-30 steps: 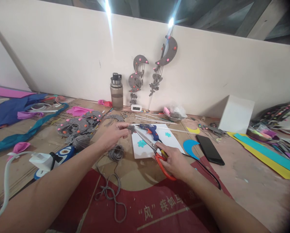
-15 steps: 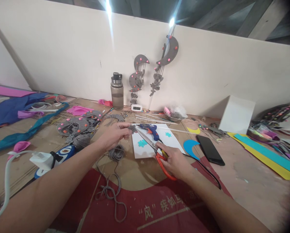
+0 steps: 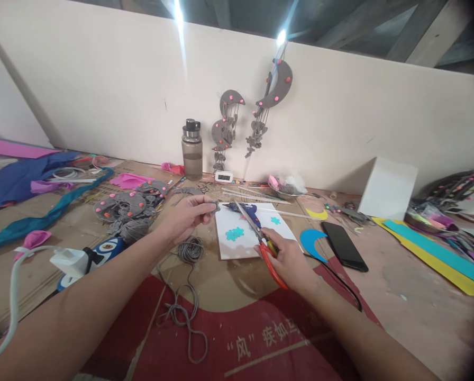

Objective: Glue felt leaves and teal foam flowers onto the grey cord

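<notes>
My left hand pinches a small grey felt piece between thumb and fingertips; its exact shape is partly hidden. In my right hand is a pair of scissors with orange handles, its blades pointing up and left, apart from the grey piece. Below the blades a blue glue gun lies on a white board. Teal flower cutouts rest on that board too. Near my left wrist sits a ball of grey cord, its loose end trailing toward me.
Grey felt moons with dots are piled at left, by a white plug. A water bottle and small clock stand by the wall. On the right lie a blue crescent, a black phone and coloured sheets.
The scissors have drawn back from the grey felt piece, their blades swinging to the right and upward. My left hand keeps its pinch and has turned slightly.
</notes>
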{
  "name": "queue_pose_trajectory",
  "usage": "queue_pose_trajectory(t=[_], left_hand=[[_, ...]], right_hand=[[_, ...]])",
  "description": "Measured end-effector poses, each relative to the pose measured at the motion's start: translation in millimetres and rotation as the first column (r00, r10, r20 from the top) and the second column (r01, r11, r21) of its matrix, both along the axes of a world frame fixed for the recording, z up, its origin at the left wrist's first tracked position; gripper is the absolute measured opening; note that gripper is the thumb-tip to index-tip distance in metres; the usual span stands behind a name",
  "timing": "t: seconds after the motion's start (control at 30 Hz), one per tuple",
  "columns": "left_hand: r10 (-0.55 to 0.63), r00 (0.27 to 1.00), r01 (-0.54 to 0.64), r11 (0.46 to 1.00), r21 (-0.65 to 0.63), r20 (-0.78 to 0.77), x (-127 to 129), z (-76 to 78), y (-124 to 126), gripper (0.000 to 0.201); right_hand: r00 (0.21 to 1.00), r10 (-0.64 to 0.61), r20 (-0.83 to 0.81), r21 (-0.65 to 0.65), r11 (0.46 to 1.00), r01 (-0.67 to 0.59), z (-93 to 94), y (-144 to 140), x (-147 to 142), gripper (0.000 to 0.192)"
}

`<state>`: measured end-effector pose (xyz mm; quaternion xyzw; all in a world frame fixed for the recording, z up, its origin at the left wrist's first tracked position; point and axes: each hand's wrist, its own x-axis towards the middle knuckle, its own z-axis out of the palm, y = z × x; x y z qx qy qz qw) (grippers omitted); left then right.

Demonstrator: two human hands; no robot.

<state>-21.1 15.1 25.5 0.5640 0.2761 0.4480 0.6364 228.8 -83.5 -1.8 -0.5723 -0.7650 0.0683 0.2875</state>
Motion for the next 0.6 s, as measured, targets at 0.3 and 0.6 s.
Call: queue_pose_trajectory(t=[0.3, 0.6], left_hand=[[0.050, 0.998, -0.051, 0.997, -0.054, -0.026, 5, 0.2, -3, 0.018], [0.304, 0.952, -0.302, 0.952, -0.055, 0.024, 1, -9.2, 11, 0.022]], right_hand=[[1.000, 0.007, 0.010, -0.031, 1.000, -0.007, 0.6, 0, -5, 0.044], [0.986, -0.047, 0.159, -0.216, 0.973, 0.081, 9.0, -9, -15, 0.035]])
